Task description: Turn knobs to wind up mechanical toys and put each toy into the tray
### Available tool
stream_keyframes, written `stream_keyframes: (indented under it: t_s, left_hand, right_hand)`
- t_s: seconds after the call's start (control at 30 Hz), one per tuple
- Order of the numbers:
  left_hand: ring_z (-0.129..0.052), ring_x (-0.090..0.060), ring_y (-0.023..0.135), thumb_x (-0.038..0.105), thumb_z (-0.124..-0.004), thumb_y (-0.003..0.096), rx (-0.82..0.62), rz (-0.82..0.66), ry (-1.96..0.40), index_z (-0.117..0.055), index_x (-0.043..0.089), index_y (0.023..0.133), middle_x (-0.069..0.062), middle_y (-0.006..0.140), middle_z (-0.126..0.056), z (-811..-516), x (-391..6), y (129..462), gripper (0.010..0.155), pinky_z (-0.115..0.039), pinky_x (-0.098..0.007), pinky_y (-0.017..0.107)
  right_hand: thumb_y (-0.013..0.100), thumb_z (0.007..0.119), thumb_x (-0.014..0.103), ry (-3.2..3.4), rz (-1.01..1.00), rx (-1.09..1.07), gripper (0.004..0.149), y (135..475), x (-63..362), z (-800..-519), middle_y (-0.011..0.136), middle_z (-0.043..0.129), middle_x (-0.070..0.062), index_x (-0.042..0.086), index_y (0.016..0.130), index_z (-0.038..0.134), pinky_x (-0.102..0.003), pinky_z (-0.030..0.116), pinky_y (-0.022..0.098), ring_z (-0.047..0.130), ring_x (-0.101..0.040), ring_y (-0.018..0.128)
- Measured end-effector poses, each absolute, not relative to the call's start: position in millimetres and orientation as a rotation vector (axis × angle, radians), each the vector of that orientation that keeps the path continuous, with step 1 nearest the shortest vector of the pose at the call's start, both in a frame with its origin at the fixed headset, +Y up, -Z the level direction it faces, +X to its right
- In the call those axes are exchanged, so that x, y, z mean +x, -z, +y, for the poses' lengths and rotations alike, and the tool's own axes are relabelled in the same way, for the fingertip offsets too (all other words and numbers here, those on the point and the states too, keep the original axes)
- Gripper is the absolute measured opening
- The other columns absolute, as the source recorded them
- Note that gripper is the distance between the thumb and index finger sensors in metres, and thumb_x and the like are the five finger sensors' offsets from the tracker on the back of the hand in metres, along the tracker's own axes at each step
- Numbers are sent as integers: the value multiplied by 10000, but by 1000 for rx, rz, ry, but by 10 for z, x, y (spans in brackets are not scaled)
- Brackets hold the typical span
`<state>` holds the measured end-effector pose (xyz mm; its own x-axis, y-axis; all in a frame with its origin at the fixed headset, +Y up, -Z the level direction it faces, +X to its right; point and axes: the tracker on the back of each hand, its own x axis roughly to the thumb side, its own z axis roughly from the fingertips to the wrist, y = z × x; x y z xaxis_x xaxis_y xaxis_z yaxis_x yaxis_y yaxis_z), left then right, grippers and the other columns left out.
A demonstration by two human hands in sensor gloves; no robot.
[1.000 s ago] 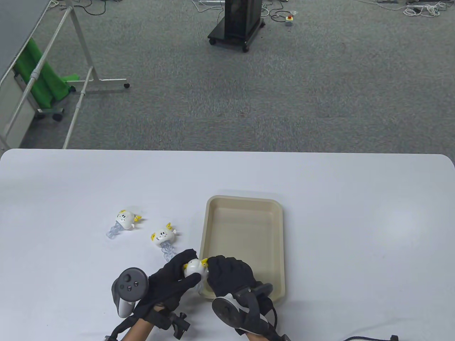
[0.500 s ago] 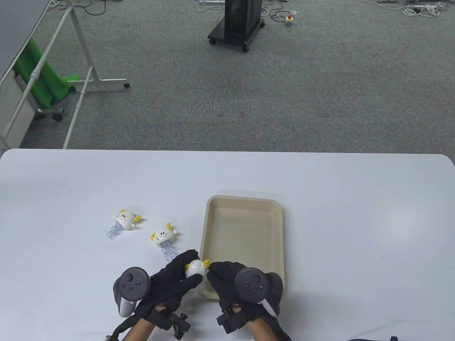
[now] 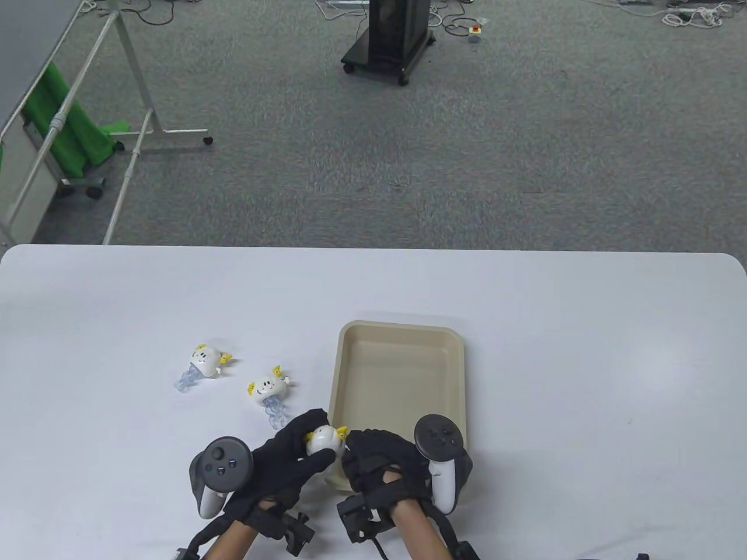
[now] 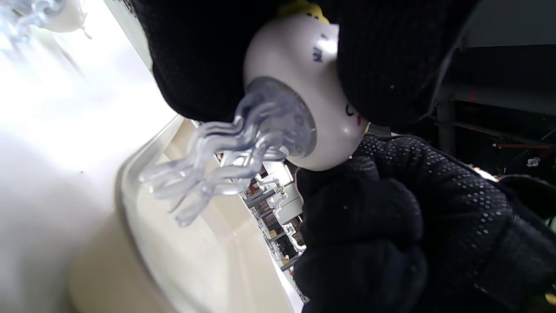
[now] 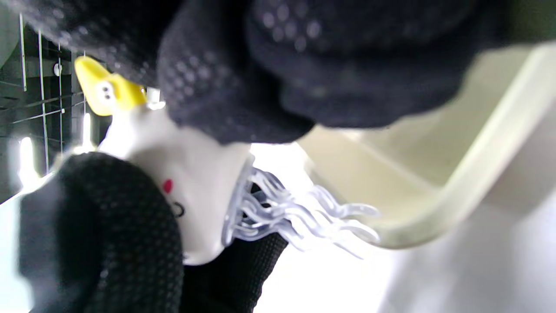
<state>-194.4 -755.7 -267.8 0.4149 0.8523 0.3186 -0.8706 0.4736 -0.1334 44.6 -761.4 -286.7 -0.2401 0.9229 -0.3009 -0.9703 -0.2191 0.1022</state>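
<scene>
A white jellyfish toy (image 3: 323,440) with yellow fins and clear tentacles is held above the table by the tray's near left corner. My left hand (image 3: 292,452) grips its body (image 4: 312,104), fingers curled round it. My right hand (image 3: 373,458) pinches the knob on the toy's right side; the knob itself is hidden under the glove. The tentacles (image 5: 299,213) hang free over the tray rim (image 5: 438,217). Two more jellyfish toys (image 3: 205,361) (image 3: 269,389) lie on the table to the left. The beige tray (image 3: 344,373) holds nothing.
The white table (image 3: 583,361) stretches bare to the right and far side. Beyond its far edge are grey carpet, a black wheeled stand (image 3: 390,35) and a white metal frame (image 3: 134,116) on the left.
My right wrist has rolled: its tracker swung from below the hand up and over to the right side, while the fingers stayed on the knob. The left hand and toy barely moved.
</scene>
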Motion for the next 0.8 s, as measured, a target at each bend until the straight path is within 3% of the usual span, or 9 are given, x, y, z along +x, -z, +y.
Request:
stream_keyframes:
  t_s: [0.1,0.17,0.3,0.47,0.6,0.8]
  left_hand:
    - [-982,-357,794,455,-895,402,64,-358,-1071,-706,171,1063,-74,985,-850,-7555,-1954,2681,743,-930,-389,579]
    - [-985,-340,797,459,-891,405,73,-347,-1077,-705,170,1064,-74,983,-851,-7545,-1972,2683,743,-930,-387,578]
    - [-983,-358,789,458,-891,404,86,-327,-1104,-707,167,1062,-78,981,-851,-7544,-2016,2686,742,-930,-389,575]
    - [-984,-356,788,459,-891,404,91,-317,-1116,-707,164,1061,-80,979,-853,-7548,-2044,2690,743,-930,-389,573]
    - [-984,-356,788,461,-889,404,93,-315,-1122,-707,166,1061,-79,979,-853,-7547,-2052,2692,743,-930,-387,574]
    - [-983,-356,790,462,-888,404,90,-317,-1127,-706,169,1062,-77,980,-852,-7552,-2052,2694,744,-930,-388,576]
  right_hand:
    - [431,772,445,-1865,265,-106,418,2873,446,-7565,366,1005,-70,66,556,898,-406,848,195,982,-214,199]
    - [423,769,465,-1977,118,-61,448,2830,455,-7467,438,1014,-96,78,604,902,-435,845,244,994,-256,268]
    - [407,775,474,-2159,-195,141,549,2713,411,-7272,710,931,-141,88,796,802,-489,795,437,950,-337,531]
    - [406,807,434,-2371,-329,377,638,2580,248,-7166,954,754,-127,142,950,646,-511,685,649,811,-358,800]
    - [404,821,424,-2583,-467,521,656,2507,112,-7160,997,717,-106,167,972,615,-502,666,691,782,-341,854]
    - [401,816,382,-2650,-569,562,568,2481,46,-7164,930,800,-84,174,916,698,-488,698,666,839,-320,797]
